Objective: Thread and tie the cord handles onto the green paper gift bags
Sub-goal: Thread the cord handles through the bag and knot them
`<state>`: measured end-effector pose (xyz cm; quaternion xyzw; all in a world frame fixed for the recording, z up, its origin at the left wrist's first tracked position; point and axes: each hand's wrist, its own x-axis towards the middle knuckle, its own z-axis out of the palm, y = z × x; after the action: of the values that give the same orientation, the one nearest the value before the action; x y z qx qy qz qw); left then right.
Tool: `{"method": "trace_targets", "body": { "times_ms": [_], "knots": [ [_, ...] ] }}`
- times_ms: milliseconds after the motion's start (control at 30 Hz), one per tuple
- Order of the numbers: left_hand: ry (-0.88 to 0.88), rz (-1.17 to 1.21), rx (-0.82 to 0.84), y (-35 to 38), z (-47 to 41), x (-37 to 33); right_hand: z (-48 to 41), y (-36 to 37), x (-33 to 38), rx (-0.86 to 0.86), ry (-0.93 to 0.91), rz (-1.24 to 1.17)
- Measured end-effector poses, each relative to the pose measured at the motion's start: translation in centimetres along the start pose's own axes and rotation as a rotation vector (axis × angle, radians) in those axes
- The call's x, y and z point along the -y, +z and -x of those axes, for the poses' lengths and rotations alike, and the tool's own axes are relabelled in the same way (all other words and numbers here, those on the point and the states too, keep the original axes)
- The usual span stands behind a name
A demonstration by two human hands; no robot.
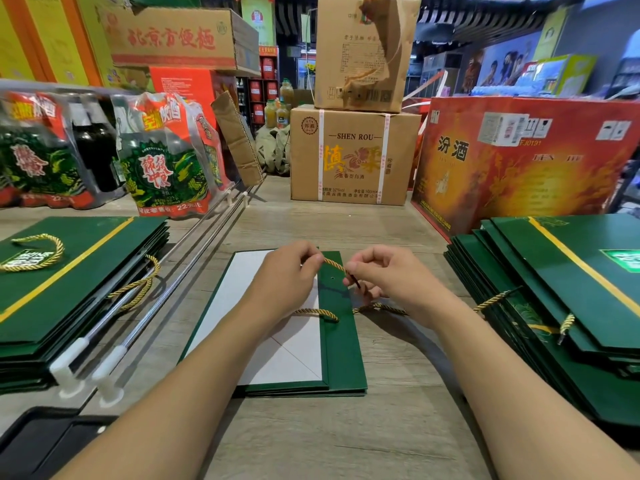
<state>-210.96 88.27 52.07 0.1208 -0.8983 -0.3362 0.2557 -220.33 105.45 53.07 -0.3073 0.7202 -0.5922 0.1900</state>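
Observation:
A flat green paper gift bag (343,355) lies on the wooden surface in front of me, its white inside showing at the left. A gold twisted cord (334,265) stretches between my hands above the bag's green top strip. My left hand (289,275) pinches the cord near its upper stretch. My right hand (384,275) pinches the cord close to its dark tip, just right of a small punched hole (332,278). The rest of the cord (377,308) runs under my right wrist and through the bag lower down.
A stack of green bags with gold handles (79,285) lies at the left, another stack (568,299) at the right. Two metal rails (166,292) run diagonally left of the bag. Cartons (353,157) and a red box (519,161) stand behind.

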Motion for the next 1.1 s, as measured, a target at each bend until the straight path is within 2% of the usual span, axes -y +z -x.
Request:
{"method": "trace_targets", "body": {
  "times_ms": [167,433,567,667,800,967,1100],
  "knots": [
    [-0.081,0.062,-0.038,0.1,-0.2,0.0,-0.3,-0.2,-0.4,-0.025,-0.002,-0.036],
    [-0.12,0.116,-0.034,0.1,0.0,-0.8,-0.5,0.8,-0.8,-0.014,-0.002,0.059],
    [-0.161,0.121,0.004,0.1,0.2,-0.6,-0.4,0.9,-0.8,-0.082,-0.066,0.081],
    [-0.073,0.089,0.043,0.2,0.4,-0.4,-0.3,0.9,-0.7,-0.095,-0.092,0.063],
    [0.056,0.169,0.135,0.1,0.6,-1.0,-0.1,0.9,-0.5,-0.088,-0.138,0.095],
    [0.029,0.089,0.032,0.1,0.2,-0.4,-0.3,1.2,-0.6,-0.104,-0.119,0.123],
    [-0.079,0.086,-0.043,0.1,-0.1,0.4,-0.6,1.1,-0.7,-0.223,-0.047,0.196]
  ]
}}
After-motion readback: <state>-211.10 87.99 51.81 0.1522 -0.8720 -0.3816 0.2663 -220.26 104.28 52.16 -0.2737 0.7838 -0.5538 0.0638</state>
